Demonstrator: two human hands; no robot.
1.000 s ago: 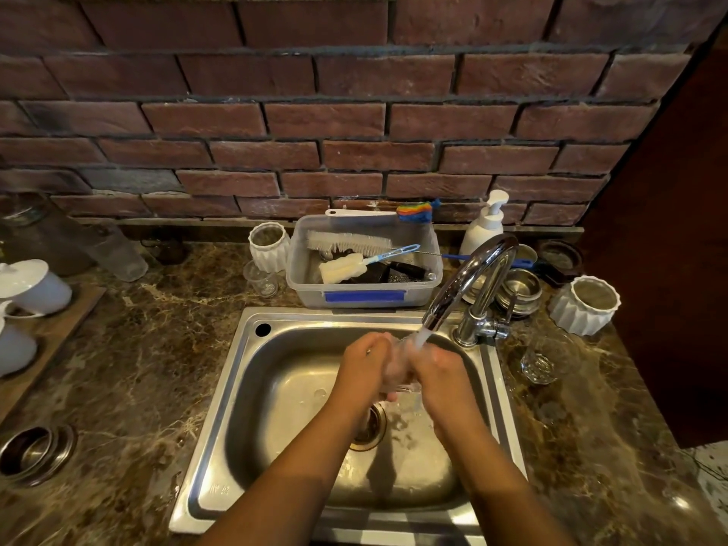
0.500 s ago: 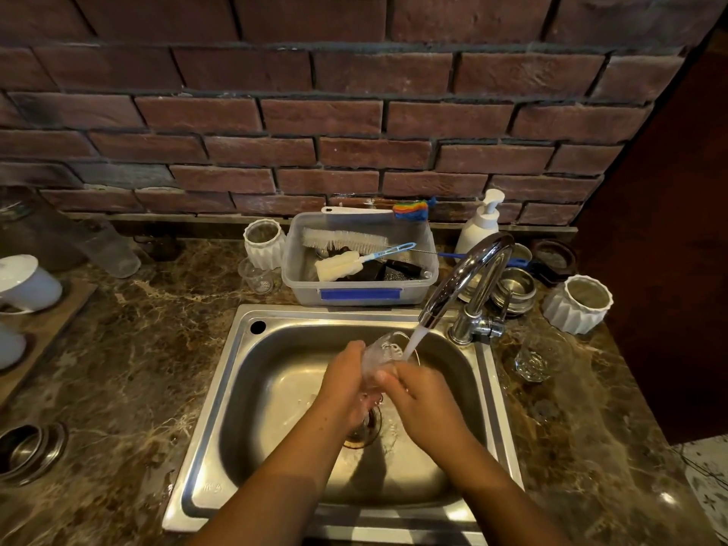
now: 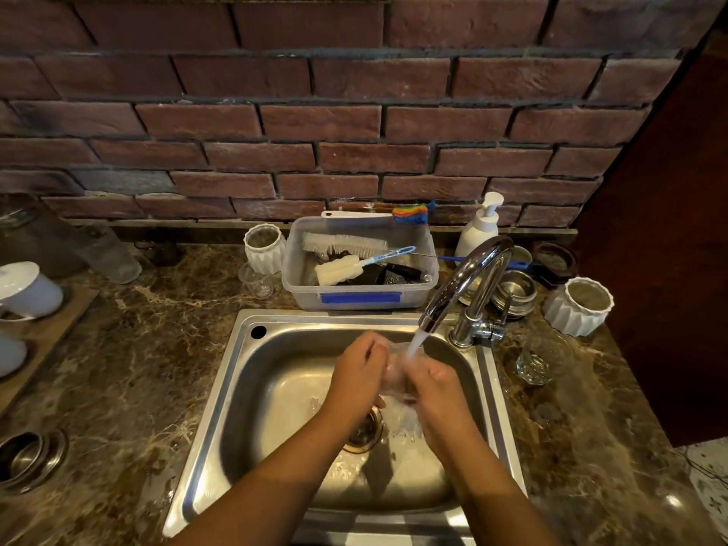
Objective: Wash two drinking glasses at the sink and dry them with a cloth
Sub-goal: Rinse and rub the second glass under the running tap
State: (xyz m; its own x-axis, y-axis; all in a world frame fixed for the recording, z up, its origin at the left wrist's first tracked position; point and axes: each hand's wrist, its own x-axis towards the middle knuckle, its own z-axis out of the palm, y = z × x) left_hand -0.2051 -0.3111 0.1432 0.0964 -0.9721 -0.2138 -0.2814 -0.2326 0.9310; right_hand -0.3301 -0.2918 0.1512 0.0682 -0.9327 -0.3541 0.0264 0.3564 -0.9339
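Under the running tap (image 3: 465, 285), gripping the glass (image 3: 398, 374) with left hand (image 3: 360, 372) and right hand (image 3: 439, 386). Just shifted right grip from below to alongside; likely mid-rinse.

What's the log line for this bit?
step: rinse | glass: under running tap, over sink | left hand: holds glass | right hand: holds glass
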